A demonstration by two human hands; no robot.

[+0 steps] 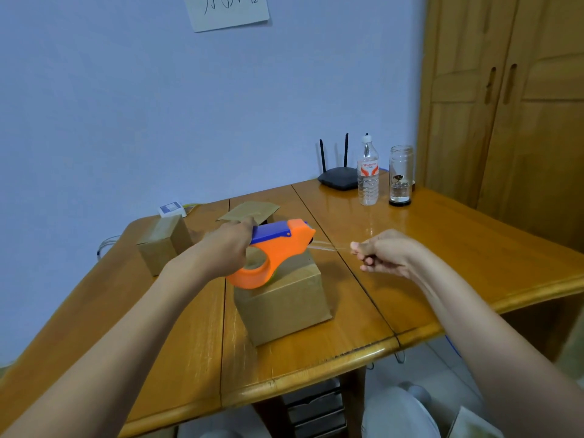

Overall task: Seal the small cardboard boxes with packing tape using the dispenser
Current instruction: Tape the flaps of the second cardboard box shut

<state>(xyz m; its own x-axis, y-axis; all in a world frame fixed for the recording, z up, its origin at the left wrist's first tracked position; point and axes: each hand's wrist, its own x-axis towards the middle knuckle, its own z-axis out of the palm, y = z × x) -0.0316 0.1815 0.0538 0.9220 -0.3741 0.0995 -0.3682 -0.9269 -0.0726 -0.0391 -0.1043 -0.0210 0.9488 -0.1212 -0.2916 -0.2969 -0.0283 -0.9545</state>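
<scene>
While a taped box [164,243] waits at mid-left of the frame, the left hand [229,248] wraps its fingers round the orange dispenser [275,252], holding it just above the brown box [284,306] at centre frame. Clear tape [328,247] stretches right from the dispenser's nose to the right hand [384,252], whose fingertips pinch the free end. Tape looks thin, sticky, likely to fold on itself, so keep it taut and hold only the tip. Dispenser is rigid plastic, best gripped by its handle. Boxes seem light and may slide on the glossy table [442,235]. Bottle [368,172] and glass [400,175] stand upper right.
</scene>
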